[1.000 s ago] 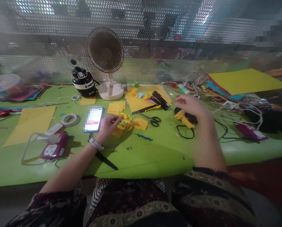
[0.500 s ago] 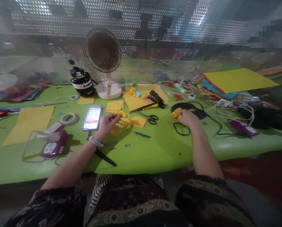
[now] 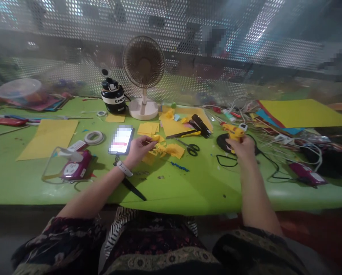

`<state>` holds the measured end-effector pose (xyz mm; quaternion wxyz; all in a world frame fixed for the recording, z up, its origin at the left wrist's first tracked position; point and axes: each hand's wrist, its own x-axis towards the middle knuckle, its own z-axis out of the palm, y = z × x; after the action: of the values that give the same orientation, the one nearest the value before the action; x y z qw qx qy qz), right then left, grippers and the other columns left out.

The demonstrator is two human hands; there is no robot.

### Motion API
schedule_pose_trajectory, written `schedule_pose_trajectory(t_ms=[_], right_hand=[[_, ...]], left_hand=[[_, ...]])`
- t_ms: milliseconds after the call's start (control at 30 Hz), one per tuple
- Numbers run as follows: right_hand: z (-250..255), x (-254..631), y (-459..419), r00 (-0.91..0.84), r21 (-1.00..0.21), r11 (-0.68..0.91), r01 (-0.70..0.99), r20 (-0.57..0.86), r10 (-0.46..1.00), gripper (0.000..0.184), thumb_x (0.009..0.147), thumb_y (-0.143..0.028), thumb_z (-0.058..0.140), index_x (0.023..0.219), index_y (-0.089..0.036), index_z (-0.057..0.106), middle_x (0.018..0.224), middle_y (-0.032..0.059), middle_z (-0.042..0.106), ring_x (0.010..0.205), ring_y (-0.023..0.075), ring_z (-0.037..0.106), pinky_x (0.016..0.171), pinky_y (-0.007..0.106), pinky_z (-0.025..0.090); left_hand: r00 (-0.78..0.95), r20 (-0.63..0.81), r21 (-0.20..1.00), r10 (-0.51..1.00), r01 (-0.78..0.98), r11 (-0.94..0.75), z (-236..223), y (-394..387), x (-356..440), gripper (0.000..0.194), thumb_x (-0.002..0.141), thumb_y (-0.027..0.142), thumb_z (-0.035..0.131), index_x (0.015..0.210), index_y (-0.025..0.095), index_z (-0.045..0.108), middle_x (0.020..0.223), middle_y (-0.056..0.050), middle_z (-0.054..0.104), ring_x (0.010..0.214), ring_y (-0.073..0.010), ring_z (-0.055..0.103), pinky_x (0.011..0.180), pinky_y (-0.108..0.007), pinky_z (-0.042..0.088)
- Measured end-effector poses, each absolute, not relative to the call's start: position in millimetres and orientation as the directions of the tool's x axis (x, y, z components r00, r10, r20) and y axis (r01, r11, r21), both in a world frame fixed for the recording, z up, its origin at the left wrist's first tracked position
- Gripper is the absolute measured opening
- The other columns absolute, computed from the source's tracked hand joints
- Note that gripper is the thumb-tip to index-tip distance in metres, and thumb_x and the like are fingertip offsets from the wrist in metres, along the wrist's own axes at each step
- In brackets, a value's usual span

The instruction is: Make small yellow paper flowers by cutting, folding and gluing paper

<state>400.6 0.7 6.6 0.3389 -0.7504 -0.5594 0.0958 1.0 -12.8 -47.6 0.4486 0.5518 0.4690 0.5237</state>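
head: right hand (image 3: pixel 244 148) grips yellow glue gun (image 3: pixel 234 131).

Right hand (image 3: pixel 243 147) — round a yellow glue gun (image 3: pixel 233 131).

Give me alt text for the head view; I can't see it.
The right hand holds a yellow glue gun over a cluttered green table; the left hand pinches crumpled yellow paper beside a lit phone. Scissors lie between the hands, a fan behind.

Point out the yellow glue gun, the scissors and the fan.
Yellow glue gun (image 3: pixel 236 132), head view: its body.
Scissors (image 3: pixel 189 145), head view: where the handles meet.
Fan (image 3: pixel 144 111), head view: its round base.
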Motion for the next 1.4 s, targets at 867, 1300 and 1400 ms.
schedule_pose_trajectory(t_ms=[867,1300,1400], right_hand=[[12,219,-33,-0.336,-0.917,0.103,0.386,-0.036,0.941,0.021,0.072,-0.038,0.072,0.084,-0.022,0.067,0.080,0.0053,0.069,0.069,0.0207,0.065,0.066,0.036,0.058],[12,221,-37,-0.331,-0.914,0.081,0.396,-0.060,0.942,0.029,0.079,-0.041,0.069,0.099,-0.020,0.072,0.083,0.0064,0.070,0.068,0.0196,0.063,0.064,0.035,0.058],[12,221,-38,-0.334,-0.917,0.085,0.389,-0.054,0.941,0.031,0.080,-0.041,0.069,0.102,-0.020,0.073,0.080,0.0064,0.070,0.075,0.0228,0.066,0.068,0.036,0.060]], left_hand=[[0.013,0.004,0.995,1.000,-0.100,-0.002,-36,-18,3,0.040,0.064,0.046,0.086,0.077,0.012,0.067,0.071,-0.004,0.072,0.063,-0.0139,0.069,0.062,-0.027,0.058],[0.063,0.038,0.997,0.997,-0.070,-0.034,-40,-19,1,0.036,0.068,0.044,0.083,0.078,0.013,0.067,0.071,-0.004,0.072,0.063,-0.0125,0.067,0.064,-0.029,0.057],[0.078,0.044,0.997,0.996,-0.067,-0.039,-41,-19,0,0.036,0.070,0.044,0.082,0.080,0.013,0.067,0.073,-0.005,0.072,0.065,-0.0129,0.068,0.068,-0.030,0.058]])
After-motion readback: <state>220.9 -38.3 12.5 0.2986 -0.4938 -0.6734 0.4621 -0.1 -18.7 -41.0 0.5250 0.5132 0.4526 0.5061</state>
